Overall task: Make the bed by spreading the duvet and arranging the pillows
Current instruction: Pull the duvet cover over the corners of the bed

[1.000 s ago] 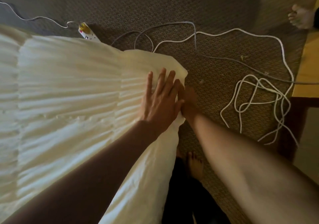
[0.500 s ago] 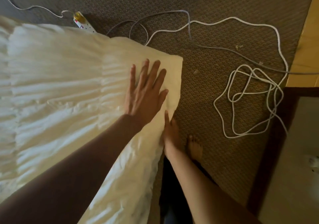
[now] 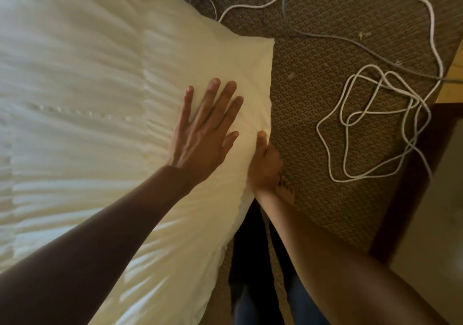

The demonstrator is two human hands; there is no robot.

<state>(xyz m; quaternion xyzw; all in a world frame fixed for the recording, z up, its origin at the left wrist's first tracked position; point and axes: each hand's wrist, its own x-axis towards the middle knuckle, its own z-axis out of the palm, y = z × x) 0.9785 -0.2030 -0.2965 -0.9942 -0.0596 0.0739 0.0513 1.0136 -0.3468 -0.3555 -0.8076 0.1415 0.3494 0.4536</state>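
Left hand (image 3: 203, 134) is flat on the duvet (image 3: 87, 99), fingers straight and spread, pointing toward 1 o'clock, just pressing, not grabbing anything. Right hand (image 3: 265, 164) sits right beside it at its 4 o'clock, on the duvet's side edge: thumb on top of the fabric, other fingers tucked under where I can't see them, so it's a pinch on that edge. The duvet itself fills everything from 7 round to 12 o'clock, with its corner poking out over the carpet (image 3: 313, 74) toward 1 o'clock. A tangle of white cable (image 3: 375, 124) lies on the carpet at 3 o'clock, well clear of the duvet, and my bare foot (image 3: 286, 192) is just below my right hand
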